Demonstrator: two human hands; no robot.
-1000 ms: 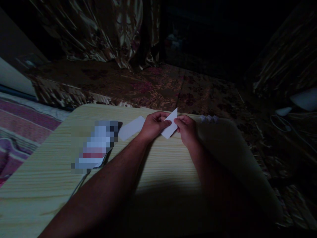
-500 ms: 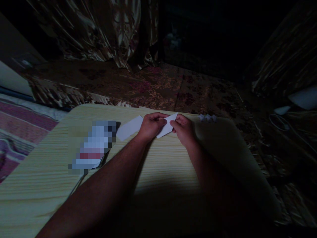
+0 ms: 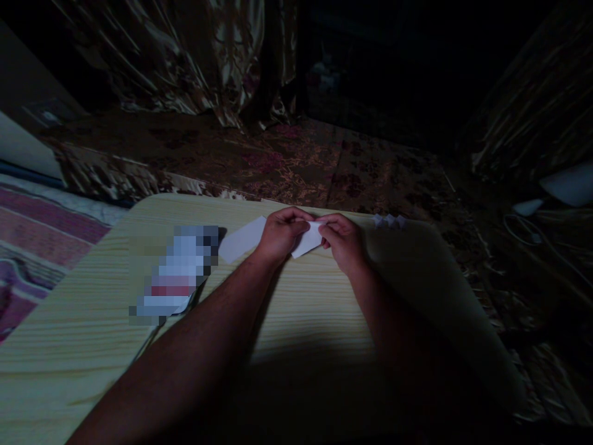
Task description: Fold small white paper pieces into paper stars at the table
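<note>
A small piece of white paper is held between my two hands over the far part of the wooden table. My left hand pinches its left side with the thumb on top. On the other side, my right hand grips the top right part between thumb and curled fingers. The paper's upper edge looks folded over, and the fingers hide part of it. Left of my left hand lies another white sheet of paper. Three small folded paper shapes sit in a row to the right of my right hand.
A phone-like device with a blurred screen lies on the left of the pale wooden table, a cable running from its lower end. Behind the table is a patterned cloth-covered surface. Striped bedding is at the left.
The pointed upper right corner of the paper has gone down under my fingers, leaving a flatter top edge. My right hand has shifted slightly left, its fingers now meeting those of my left.
</note>
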